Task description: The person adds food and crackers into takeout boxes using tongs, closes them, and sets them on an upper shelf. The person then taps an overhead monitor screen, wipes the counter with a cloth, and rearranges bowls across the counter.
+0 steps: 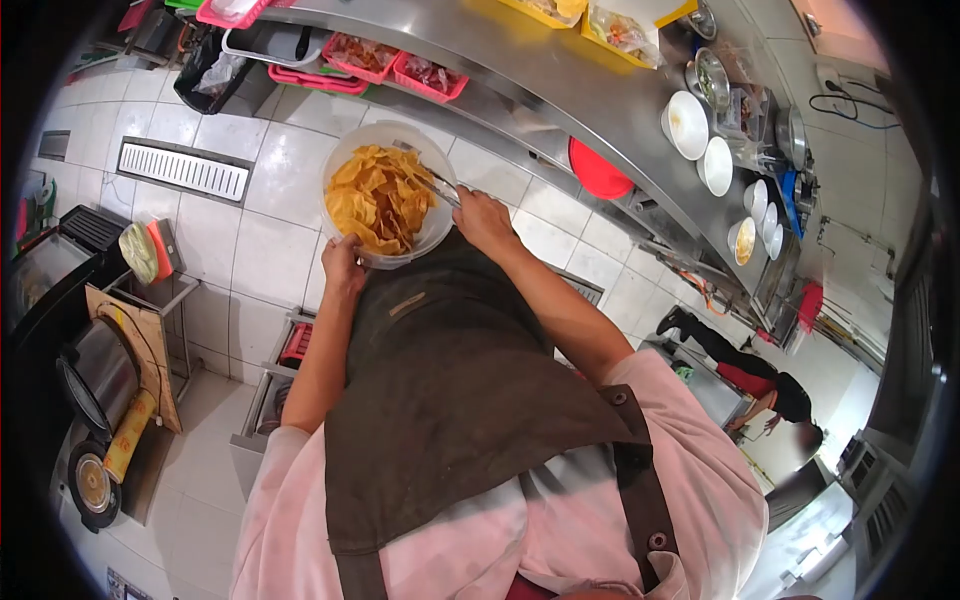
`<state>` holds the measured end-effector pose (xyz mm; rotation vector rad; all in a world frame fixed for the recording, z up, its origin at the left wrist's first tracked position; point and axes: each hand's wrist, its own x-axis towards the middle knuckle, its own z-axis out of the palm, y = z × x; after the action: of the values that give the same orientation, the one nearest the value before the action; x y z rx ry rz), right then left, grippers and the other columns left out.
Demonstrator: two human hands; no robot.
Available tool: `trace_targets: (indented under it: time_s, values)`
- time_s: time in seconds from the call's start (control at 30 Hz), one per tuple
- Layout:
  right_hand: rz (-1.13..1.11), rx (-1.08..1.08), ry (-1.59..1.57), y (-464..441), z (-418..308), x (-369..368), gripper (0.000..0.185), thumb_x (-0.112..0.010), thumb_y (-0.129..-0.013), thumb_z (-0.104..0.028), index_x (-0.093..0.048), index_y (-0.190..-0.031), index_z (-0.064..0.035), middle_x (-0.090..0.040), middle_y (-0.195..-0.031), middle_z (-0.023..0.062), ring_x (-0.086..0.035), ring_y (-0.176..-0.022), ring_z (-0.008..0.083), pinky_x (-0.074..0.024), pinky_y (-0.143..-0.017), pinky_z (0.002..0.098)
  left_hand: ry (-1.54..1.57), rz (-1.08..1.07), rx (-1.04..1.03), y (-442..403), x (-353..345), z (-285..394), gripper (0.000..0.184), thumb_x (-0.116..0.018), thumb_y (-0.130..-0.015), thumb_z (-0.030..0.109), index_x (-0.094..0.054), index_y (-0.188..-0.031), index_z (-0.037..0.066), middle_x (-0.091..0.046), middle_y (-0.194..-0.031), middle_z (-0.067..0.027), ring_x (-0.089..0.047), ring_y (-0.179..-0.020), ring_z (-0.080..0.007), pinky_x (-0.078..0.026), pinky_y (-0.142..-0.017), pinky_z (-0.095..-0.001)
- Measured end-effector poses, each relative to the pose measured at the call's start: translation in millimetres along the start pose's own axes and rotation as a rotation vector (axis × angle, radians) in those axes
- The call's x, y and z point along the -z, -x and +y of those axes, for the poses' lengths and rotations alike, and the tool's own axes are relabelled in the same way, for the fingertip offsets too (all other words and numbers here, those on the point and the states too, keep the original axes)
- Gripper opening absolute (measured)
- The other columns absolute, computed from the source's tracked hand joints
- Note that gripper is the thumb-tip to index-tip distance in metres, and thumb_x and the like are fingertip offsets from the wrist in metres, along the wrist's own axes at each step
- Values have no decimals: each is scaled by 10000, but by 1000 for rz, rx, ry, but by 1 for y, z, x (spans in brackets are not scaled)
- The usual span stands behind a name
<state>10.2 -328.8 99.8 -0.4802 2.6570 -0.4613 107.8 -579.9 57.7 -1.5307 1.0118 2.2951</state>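
Note:
A round clear plastic tub (441, 160) full of yellow-orange fried chips (378, 200) is held in front of my dark apron. My left hand (343, 264) grips the tub's near-left rim, fingers closed over it. At the tub's right side, my right hand (484, 220) is closed on metal tongs (440, 187), whose front end reaches in over the chips. The tips of the tongs are partly hidden among the chips and the rim.
A steel counter (600, 95) curves across the top and right, with white bowls (686, 125) and yellow trays. Red baskets (430, 77) and a red round lid (600, 168) sit lower. Another person (790, 397) is at the far right. Equipment stands at left.

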Motion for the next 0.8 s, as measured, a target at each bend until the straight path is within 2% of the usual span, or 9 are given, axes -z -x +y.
trace_targets:
  time_s: [0.23, 0.33, 0.4, 0.43, 0.47, 0.5, 0.6, 0.73, 0.8]
  values:
    - [-46, 30, 116, -14, 7, -1, 238, -456, -900, -149, -597, -1003, 14, -672, -766, 202, -674, -706, 369, -537, -665, 474, -34, 4, -25, -10, 5, -4, 197, -573, -768, 16, -543, -949, 89, -569, -841, -15, -521, -726, -143, -431, -609, -347]
    - [-70, 31, 117, 0, 7, 22, 236, -463, -891, -135, -602, -1017, 8, -678, -795, 207, -681, -721, 364, -538, -651, 478, -6, 7, -37, -19, 14, -9, 156, -587, -780, 26, -538, -911, 95, -565, -826, -12, -526, -715, -139, -426, -589, -333]
    - [-90, -40, 138, 7, 11, 14, 264, -533, -880, -192, -602, -1093, -51, -680, -839, 180, -672, -757, 365, -535, -676, 476, 25, -28, -43, -23, 14, -9, 159, -606, -768, 32, -527, -893, 89, -567, -819, -24, -543, -719, -158, -434, -603, -354]
    - [-86, -86, 160, 8, 16, 17, 294, -568, -875, -221, -602, -1131, -81, -681, -861, 167, -668, -775, 366, -534, -689, 476, 22, 12, -43, -18, 7, -4, 139, -604, -779, 42, -525, -879, 96, -547, -783, -12, -523, -672, -143, -420, -563, -339]
    - [-33, -20, 160, 14, 11, 30, 270, -470, -885, -156, -607, -1069, -12, -684, -826, 195, -674, -703, 381, -536, -623, 503, 18, 46, -40, -10, 3, -2, 121, -602, -789, 52, -523, -865, 102, -526, -748, 1, -504, -624, -127, -406, -523, -324]
    - [-60, -49, 120, 19, 6, 46, 282, -491, -896, -181, -599, -1105, -27, -683, -831, 197, -669, -728, 394, -536, -656, 510, 41, 31, -37, -12, 3, -3, 124, -599, -784, 48, -523, -867, 101, -509, -722, 7, -472, -574, -119, -381, -486, -307]
    - [99, -57, -84, 33, 10, 89, 307, -557, -906, -250, -581, -1164, -86, -670, -811, 199, -645, -788, 408, -512, -707, 505, 87, 44, -28, -19, 4, -5, 168, -582, -755, 27, -536, -901, 97, -489, -686, 21, -415, -483, -112, -335, -423, -267]
    - [299, -212, -213, 38, 40, 160, 359, -613, -886, -243, -582, -1234, -158, -654, -805, 210, -636, -756, 389, -494, -668, 468, 103, 42, -8, -16, 2, 1, 228, -568, -726, 6, -549, -937, 88, -531, -714, 8, -460, -507, -123, -360, -442, -267]
    - [482, -290, -158, 34, 62, 202, 354, -642, -870, -194, -617, -1212, -105, -669, -850, 201, -621, -702, 380, -501, -655, 434, 105, 95, -17, -7, -4, 2, 250, -567, -718, 3, -555, -955, 83, -554, -730, -1, -484, -525, -127, -376, -457, -262]
